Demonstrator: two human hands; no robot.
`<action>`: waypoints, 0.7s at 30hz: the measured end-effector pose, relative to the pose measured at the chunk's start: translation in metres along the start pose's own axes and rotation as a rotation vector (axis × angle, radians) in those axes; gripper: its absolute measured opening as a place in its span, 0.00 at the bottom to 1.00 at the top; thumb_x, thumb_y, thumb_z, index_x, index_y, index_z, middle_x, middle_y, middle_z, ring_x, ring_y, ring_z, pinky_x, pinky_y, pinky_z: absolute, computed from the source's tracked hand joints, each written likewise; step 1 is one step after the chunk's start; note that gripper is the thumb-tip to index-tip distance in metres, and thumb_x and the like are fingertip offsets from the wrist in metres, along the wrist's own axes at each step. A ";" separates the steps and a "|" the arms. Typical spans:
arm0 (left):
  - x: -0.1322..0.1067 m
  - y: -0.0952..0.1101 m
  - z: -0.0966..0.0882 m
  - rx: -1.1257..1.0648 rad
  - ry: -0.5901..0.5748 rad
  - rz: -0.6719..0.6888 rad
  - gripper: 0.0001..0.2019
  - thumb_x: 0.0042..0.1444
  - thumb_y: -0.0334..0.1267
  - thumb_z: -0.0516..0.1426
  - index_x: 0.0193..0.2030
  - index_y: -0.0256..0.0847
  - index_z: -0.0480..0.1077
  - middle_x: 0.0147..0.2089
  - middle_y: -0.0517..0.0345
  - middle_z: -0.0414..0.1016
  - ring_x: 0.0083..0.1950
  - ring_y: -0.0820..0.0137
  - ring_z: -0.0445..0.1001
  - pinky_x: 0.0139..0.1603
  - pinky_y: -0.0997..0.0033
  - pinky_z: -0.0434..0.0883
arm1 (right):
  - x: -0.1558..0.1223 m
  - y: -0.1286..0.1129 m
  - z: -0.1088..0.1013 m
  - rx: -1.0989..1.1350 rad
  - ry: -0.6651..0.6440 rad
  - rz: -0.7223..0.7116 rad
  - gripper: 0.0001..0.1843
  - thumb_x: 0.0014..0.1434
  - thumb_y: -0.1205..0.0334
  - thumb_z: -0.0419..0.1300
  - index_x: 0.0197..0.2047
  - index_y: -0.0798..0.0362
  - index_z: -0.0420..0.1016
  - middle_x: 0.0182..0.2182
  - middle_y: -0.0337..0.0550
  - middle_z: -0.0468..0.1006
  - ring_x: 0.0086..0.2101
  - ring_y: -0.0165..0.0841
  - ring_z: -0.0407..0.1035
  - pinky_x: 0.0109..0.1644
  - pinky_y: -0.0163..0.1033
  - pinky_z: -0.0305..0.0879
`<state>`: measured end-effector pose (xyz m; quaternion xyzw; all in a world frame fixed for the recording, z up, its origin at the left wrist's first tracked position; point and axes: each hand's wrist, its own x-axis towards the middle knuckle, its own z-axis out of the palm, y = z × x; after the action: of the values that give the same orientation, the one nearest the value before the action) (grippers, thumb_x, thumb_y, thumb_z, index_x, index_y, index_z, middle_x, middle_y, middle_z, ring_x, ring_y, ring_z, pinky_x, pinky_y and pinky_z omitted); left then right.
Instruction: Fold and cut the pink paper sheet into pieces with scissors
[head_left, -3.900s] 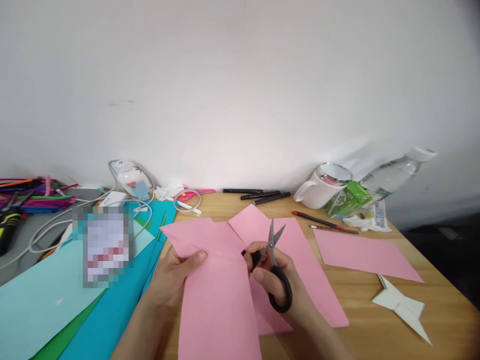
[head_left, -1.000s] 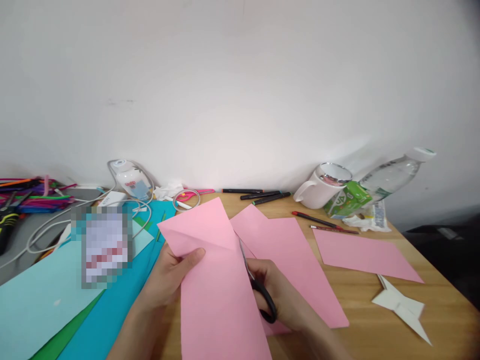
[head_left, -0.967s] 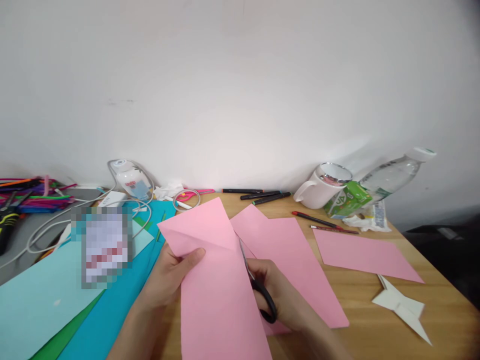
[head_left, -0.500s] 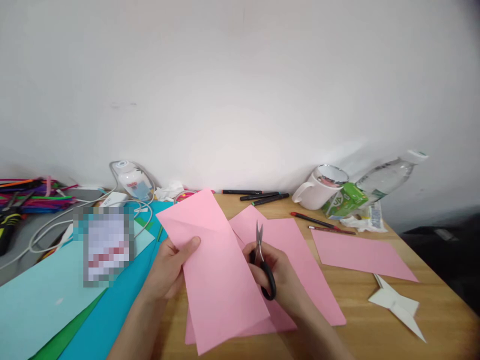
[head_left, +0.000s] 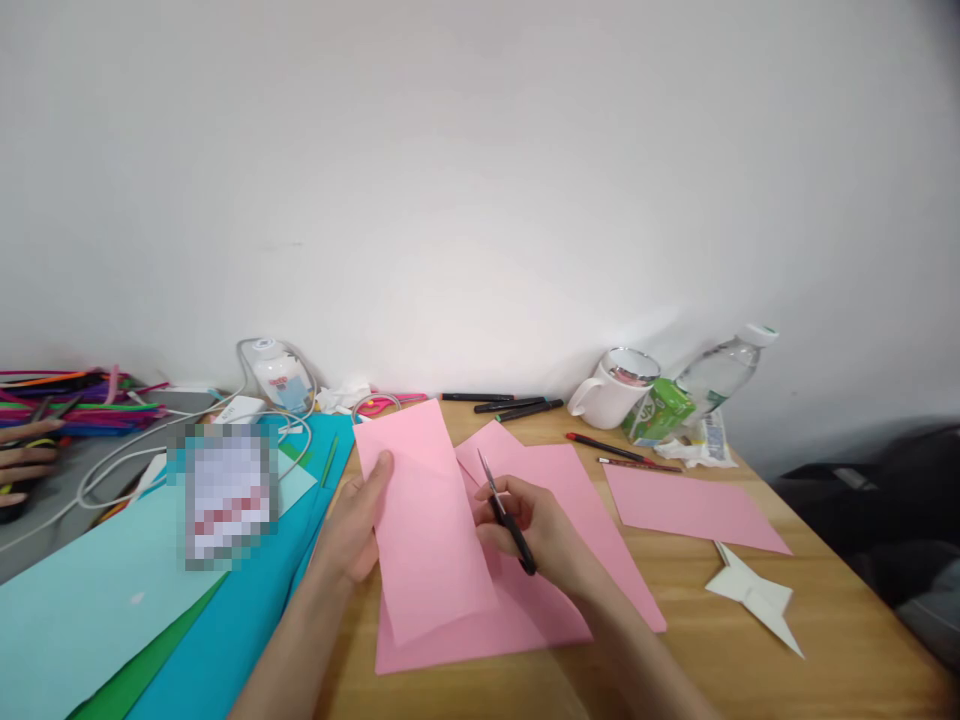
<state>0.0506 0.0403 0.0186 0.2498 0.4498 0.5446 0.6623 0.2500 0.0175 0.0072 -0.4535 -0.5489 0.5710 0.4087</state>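
Observation:
My left hand [head_left: 355, 530] grips a pink sheet of paper [head_left: 431, 530] by its left edge, thumb on top and fingers behind. The sheet is raised above more pink paper [head_left: 592, 540] lying on the table. In my right hand [head_left: 536, 520] is a pair of scissors [head_left: 510, 520] with black handles, the blades pointing up and slightly left. The blades look closed and stand to the right of the held sheet. My right fingers are close to that sheet's right edge; I cannot tell whether they touch it.
Blue paper [head_left: 217, 620] and a pixelated object [head_left: 229, 500] lie left. Another person's hand [head_left: 26, 460] is at far left. Black pens [head_left: 517, 405], a white mug [head_left: 611, 390], a green carton [head_left: 660, 410] and a bottle [head_left: 724, 370] stand behind. A folded white paper star [head_left: 754, 595] lies right.
The held sheet has turned more upright, its top moving right. The scissors have tilted left in my right hand. Another person's hand has appeared at far left. The view has shifted a little.

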 end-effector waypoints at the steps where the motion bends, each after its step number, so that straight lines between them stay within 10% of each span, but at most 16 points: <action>1: 0.001 0.000 -0.001 -0.007 -0.017 -0.035 0.15 0.49 0.42 0.62 0.41 0.37 0.74 0.36 0.49 0.81 0.38 0.60 0.79 0.36 0.69 0.75 | 0.000 0.000 0.001 -0.040 0.005 -0.017 0.11 0.44 0.71 0.60 0.34 0.53 0.68 0.24 0.35 0.73 0.25 0.28 0.66 0.30 0.32 0.62; 9: 0.001 -0.004 -0.005 -0.017 -0.127 -0.039 0.12 0.49 0.36 0.62 0.42 0.37 0.74 0.42 0.49 0.80 0.42 0.62 0.78 0.41 0.69 0.75 | -0.002 -0.001 -0.001 -0.314 0.188 -0.152 0.09 0.47 0.68 0.56 0.35 0.52 0.67 0.27 0.37 0.73 0.29 0.31 0.67 0.36 0.35 0.63; 14: 0.001 0.003 -0.004 -0.195 -0.064 0.141 0.11 0.53 0.31 0.59 0.44 0.36 0.73 0.43 0.51 0.80 0.43 0.66 0.77 0.44 0.72 0.74 | -0.001 -0.007 -0.038 -0.931 0.384 0.024 0.14 0.49 0.61 0.61 0.42 0.50 0.70 0.29 0.41 0.78 0.31 0.37 0.71 0.33 0.37 0.59; 21: 0.003 0.010 -0.003 -0.332 -0.024 0.226 0.10 0.54 0.30 0.57 0.44 0.39 0.73 0.45 0.53 0.79 0.48 0.67 0.75 0.46 0.75 0.73 | -0.005 -0.007 -0.076 -1.197 0.233 0.163 0.16 0.44 0.69 0.64 0.39 0.51 0.73 0.29 0.43 0.80 0.31 0.39 0.72 0.29 0.34 0.55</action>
<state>0.0431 0.0456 0.0245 0.1924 0.3151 0.6793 0.6342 0.3247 0.0324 0.0156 -0.7044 -0.6893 0.1400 0.0955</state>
